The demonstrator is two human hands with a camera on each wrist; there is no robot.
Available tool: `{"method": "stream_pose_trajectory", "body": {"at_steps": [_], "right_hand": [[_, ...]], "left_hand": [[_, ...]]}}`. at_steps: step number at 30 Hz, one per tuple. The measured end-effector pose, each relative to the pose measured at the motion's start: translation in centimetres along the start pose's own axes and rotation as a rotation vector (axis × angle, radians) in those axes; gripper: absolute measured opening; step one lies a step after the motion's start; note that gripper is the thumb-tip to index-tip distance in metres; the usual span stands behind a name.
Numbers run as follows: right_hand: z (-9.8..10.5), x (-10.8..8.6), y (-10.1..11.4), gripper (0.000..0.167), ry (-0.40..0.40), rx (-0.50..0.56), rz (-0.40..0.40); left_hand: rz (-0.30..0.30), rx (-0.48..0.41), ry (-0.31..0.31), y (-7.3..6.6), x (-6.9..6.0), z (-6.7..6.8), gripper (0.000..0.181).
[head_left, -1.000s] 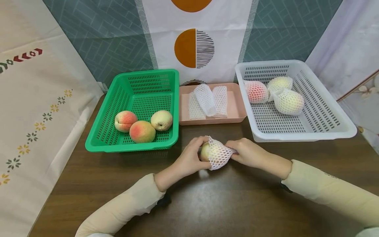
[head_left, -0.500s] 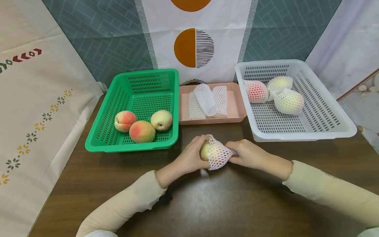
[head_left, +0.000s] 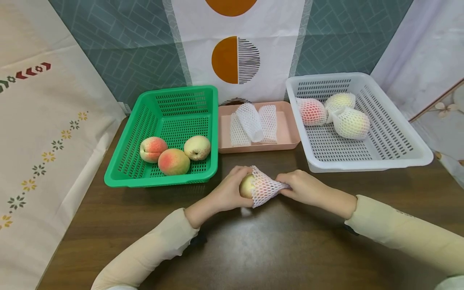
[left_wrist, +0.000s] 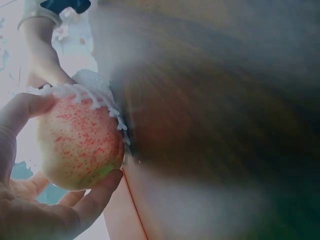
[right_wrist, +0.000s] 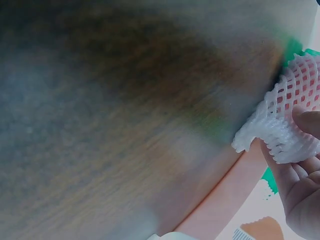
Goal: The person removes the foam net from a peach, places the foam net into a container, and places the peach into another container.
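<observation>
A pale peach with red flecks (left_wrist: 82, 142) is partly inside a white foam net sleeve (head_left: 264, 189), low over the table in the head view. My left hand (head_left: 229, 190) grips the peach's bare end, thumb and fingers spread round it and touching the net's edge. My right hand (head_left: 302, 188) pinches the gathered far end of the sleeve, which tapers towards it. In the right wrist view, the right thumb (right_wrist: 307, 120) lies on the foam mesh. The net hides the peach's right part.
A green basket (head_left: 161, 183) at left holds 3 bare peaches (head_left: 174, 162). Behind the hands stands a pink tray (head_left: 288, 129) with foam sleeves (head_left: 250, 123). At right, a white basket (head_left: 369, 164) holds 3 netted fruits (head_left: 351, 123). Brown table (head_left: 250, 249) lies in front.
The sleeve is stretched longer and narrower towards my right hand. My left hand and the peach have shifted slightly left; the right hand has hardly moved.
</observation>
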State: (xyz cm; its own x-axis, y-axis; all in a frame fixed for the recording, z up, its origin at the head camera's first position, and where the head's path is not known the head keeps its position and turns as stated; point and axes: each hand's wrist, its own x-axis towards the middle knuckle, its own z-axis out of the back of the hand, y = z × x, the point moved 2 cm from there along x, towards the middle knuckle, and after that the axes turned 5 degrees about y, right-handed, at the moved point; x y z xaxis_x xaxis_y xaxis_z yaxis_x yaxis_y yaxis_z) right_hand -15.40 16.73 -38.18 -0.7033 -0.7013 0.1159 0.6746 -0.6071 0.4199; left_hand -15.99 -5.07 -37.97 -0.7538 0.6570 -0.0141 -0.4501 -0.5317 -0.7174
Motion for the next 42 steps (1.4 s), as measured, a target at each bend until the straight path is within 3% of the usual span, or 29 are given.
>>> {"method": "stream_pose_trajectory", "body": {"at_steps": [15, 25, 35, 42], "right_hand": [[0.5, -0.7, 0.1, 0.014, -0.026, -0.057, 0.001], [0.7, -1.0, 0.2, 0.011, -0.023, -0.04, -0.016], [1.1, -1.4, 0.2, 0.012, -0.08, -0.053, 0.0], [1.1, -1.6, 0.3, 0.015, -0.092, -0.038, -0.024]], "left_hand": [[-0.061, 0.011, -0.035, 0.4, -1.0, 0.5, 0.069], [-0.004, 0.009, -0.016, 0.9, -1.4, 0.4, 0.074], [-0.093, 0.009, -0.017, 1.1, -1.6, 0.8, 0.072], [-0.078, -0.014, -0.002, 1.4, -1.8, 0.7, 0.072]]}}
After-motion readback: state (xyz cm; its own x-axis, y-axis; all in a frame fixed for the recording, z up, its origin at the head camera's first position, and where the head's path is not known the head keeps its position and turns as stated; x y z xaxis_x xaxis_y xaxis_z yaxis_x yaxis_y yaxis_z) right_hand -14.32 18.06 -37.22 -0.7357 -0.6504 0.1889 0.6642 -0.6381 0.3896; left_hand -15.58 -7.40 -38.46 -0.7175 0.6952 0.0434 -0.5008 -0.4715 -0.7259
